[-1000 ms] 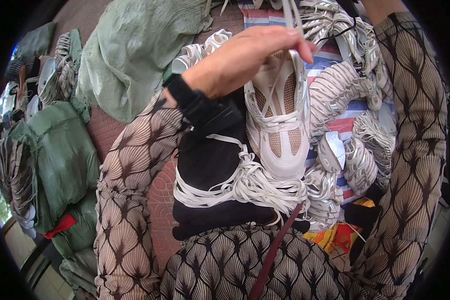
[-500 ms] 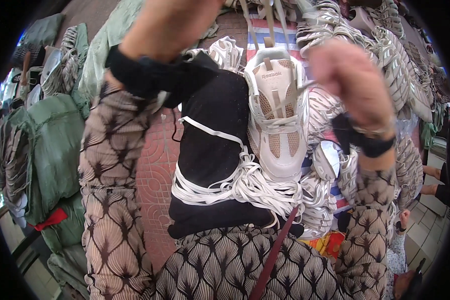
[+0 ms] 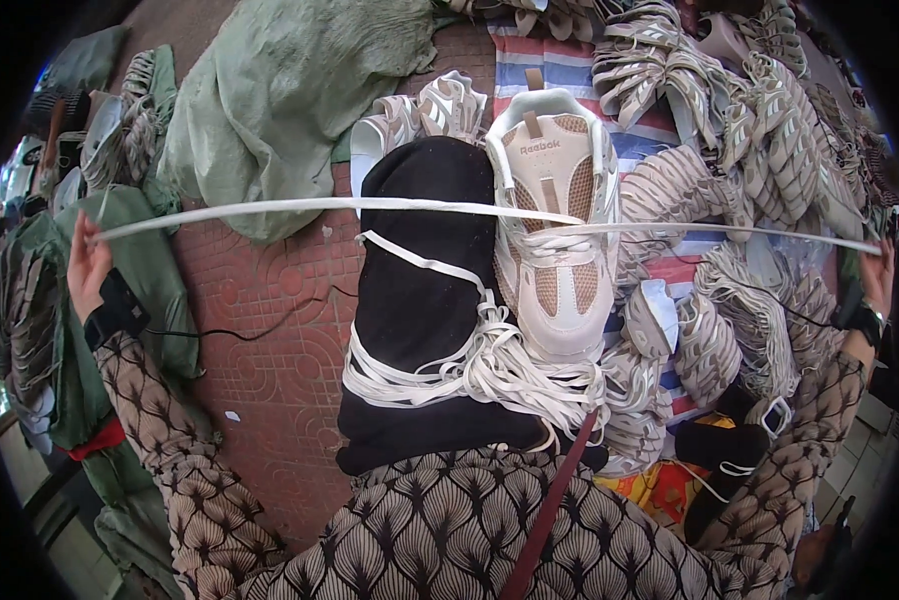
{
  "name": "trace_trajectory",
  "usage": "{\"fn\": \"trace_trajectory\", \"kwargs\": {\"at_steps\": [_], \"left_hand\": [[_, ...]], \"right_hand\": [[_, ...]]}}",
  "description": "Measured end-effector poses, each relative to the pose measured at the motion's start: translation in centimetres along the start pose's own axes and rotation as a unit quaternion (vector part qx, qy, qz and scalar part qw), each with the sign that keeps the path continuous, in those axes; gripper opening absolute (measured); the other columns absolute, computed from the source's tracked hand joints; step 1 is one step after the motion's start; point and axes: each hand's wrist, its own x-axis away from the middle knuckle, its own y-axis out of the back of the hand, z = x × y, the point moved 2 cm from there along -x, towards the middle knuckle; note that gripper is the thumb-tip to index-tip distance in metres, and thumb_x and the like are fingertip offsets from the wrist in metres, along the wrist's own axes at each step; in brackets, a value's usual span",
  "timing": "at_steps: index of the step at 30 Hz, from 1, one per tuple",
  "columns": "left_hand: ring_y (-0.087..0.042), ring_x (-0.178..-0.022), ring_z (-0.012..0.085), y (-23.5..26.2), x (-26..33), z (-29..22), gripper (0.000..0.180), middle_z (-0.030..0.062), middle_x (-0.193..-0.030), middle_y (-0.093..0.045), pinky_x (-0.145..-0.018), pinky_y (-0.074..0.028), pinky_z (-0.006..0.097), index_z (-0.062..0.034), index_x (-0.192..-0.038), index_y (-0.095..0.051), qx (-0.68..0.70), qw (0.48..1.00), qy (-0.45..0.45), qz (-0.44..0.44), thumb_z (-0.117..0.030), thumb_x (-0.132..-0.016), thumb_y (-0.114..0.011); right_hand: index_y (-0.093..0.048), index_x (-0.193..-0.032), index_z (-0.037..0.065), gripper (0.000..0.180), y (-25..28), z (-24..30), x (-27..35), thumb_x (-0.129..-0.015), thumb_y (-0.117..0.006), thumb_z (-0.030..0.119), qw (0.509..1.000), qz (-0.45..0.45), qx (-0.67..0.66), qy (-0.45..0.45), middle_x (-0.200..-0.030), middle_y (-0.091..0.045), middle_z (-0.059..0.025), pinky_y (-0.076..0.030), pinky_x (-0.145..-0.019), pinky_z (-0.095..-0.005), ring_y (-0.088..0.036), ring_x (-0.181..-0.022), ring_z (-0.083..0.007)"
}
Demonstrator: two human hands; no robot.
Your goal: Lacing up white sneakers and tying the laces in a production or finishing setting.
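A beige sneaker (image 3: 570, 320) with tan mesh panels lies upright in front of me, toe toward me. A flat white shoelace (image 3: 430, 206) passes through its lower eyelets and stretches out to both sides. At the far left, my left hand (image 3: 90, 260) is closed on one end of the lace. My right hand (image 3: 878, 278) grips the other end at the far right. Beside the shoe is a long black cloth-covered shape (image 3: 425, 300). A bundle of loose white shoelaces (image 3: 530, 375) is draped over it, below the shoe's toe.
Several beige shoe uppers (image 3: 670, 195) are piled on a striped sheet (image 3: 545, 50) to the right and beyond. A pale green sack (image 3: 270, 110) lies at the far left on red paving (image 3: 270, 400). A dark red strap (image 3: 550, 510) crosses my patterned lap.
Both hands have swung apart, the left out to the far left and the right to the far right. The lace, earlier gathered above the shoe, now stretches nearly straight across it.
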Motion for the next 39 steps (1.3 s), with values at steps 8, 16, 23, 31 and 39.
{"fn": "trace_trajectory", "kwargs": {"at_steps": [8, 16, 23, 31, 39], "left_hand": [[-0.039, -0.059, -0.0017, -17.3, 3.2, 20.7, 0.033, 0.0024, -0.117, -0.062, -0.051, -0.032, 0.014, -0.001, -0.125, -0.056, -0.333, 0.94, -0.022, -0.068, -0.011, -0.094, -0.054], [-0.059, -0.078, 0.0305, -36.5, 13.7, 38.3, 0.026, 0.0096, -0.088, -0.06, -0.065, -0.048, 0.037, -0.0054, -0.094, -0.059, -0.647, 0.59, -0.284, 0.391, -0.015, -0.074, -0.074], [-0.046, -0.065, 0.0028, -34.6, 12.9, 37.4, 0.013, -0.0029, -0.07, -0.058, -0.056, -0.038, 0.021, -0.0005, -0.087, -0.063, -0.506, 0.726, 0.151, 0.44, -0.013, -0.088, -0.065], [-0.058, -0.067, 0.0063, -33.3, 10.1, 35.0, 0.027, 0.0057, -0.086, -0.067, -0.063, -0.047, 0.019, -0.0021, -0.119, -0.056, -0.352, 0.911, 0.04, 0.21, -0.016, -0.097, -0.052], [-0.052, -0.067, 0.0035, -22.3, 0.5, 31.6, 0.032, -0.0002, -0.098, -0.061, -0.059, -0.045, 0.017, -0.0037, -0.123, -0.052, -0.11, 0.969, 0.2, 0.094, -0.019, -0.096, -0.055]], "right_hand": [[-0.047, -0.131, -0.002, 0.036, 7.5, 9.4, 3.3, -0.096, -0.05, 0.007, 0.978, -0.137, 0.142, -0.062, -0.073, -0.037, 0.0005, -0.034, -0.056, -0.0203, -0.036, -0.06, -0.0096], [-0.059, -0.113, 0.003, 0.023, -24.2, -16.5, 1.7, -0.099, -0.047, 0.018, 0.946, -0.045, 0.288, -0.144, -0.065, -0.036, 0.0094, -0.021, -0.046, -0.0181, -0.027, -0.052, -0.0006], [-0.063, -0.104, 0.0, 0.02, -31.5, -23.3, 6.1, -0.095, -0.054, 0.015, 0.929, 0.05, 0.331, -0.155, -0.062, -0.05, 0.0059, -0.03, -0.05, -0.0167, -0.04, -0.052, -0.0015], [-0.065, -0.095, 0.0, 0.015, -34.6, -25.7, 6.9, -0.092, -0.059, 0.012, 0.912, 0.092, 0.338, -0.212, -0.067, -0.053, 0.0058, -0.032, -0.051, -0.0164, -0.042, -0.057, -0.0002], [-0.065, -0.092, -0.001, 0.009, -35.1, -25.5, 7.0, -0.087, -0.066, 0.007, 0.888, 0.079, 0.415, -0.18, -0.071, -0.055, 0.0067, -0.032, -0.055, -0.0155, -0.042, -0.063, 0.0011]]}}
